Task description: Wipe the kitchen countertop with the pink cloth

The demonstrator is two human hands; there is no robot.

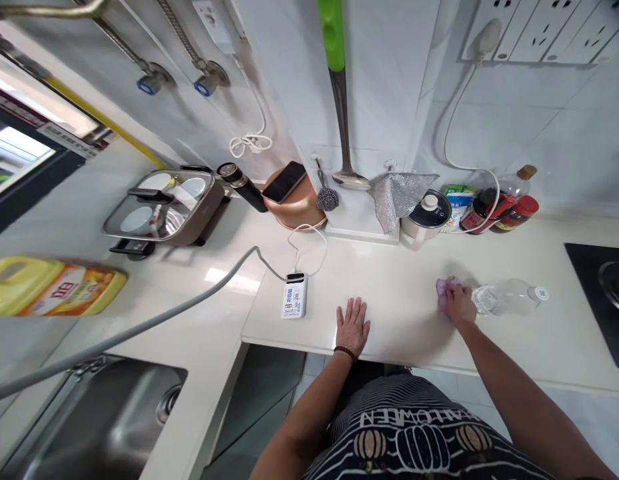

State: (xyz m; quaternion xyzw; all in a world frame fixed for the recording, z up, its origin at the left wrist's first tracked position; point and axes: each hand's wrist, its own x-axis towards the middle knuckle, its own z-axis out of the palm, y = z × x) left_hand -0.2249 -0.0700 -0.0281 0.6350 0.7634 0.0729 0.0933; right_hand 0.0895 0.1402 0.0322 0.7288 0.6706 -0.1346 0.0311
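Note:
My left hand (352,326) lies flat on the white counter (399,333), fingers stretched out, holding nothing. A white power bank (294,295) with a cable sits just left of it. My right hand (459,304) is closed on a small purple cloth (445,290) that it presses onto the counter. A clear plastic bottle (509,297) lies on its side right beside that hand, touching or nearly touching it.
A steel sink (104,420) is at lower left with a grey hose (139,327) over it. A yellow oil bottle (54,287), a multi-cup cooker (164,207), a copper pan with a phone (289,183), a small pot (429,213), sauce jars (509,207) and a black hob (604,293) ring the counter.

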